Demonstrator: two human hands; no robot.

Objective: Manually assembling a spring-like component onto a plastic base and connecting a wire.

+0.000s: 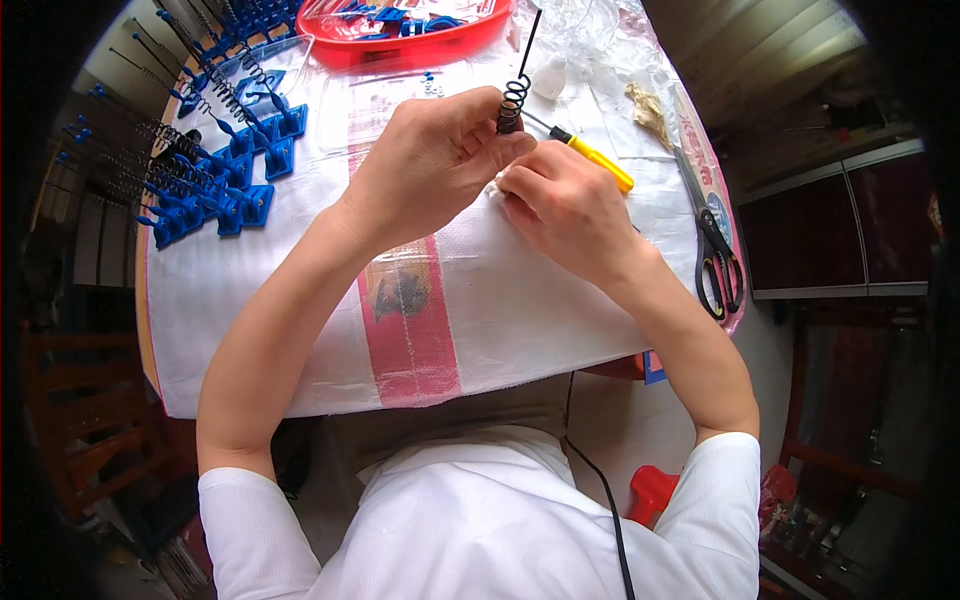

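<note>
My left hand is closed around a black coil spring, which stands upright with a straight end pointing up. Close beside it, my right hand has its fingers pinched together. Something small and white shows at those fingertips, too hidden to name. Just beyond the right hand lies a screwdriver with a yellow and black handle, its shaft pointing toward the spring.
Several blue bases with black springs crowd the table's left side. At the back sits a red basin holding blue parts. Black-handled scissors lie along the right edge, near crumpled clear plastic. A white sheet covers the table.
</note>
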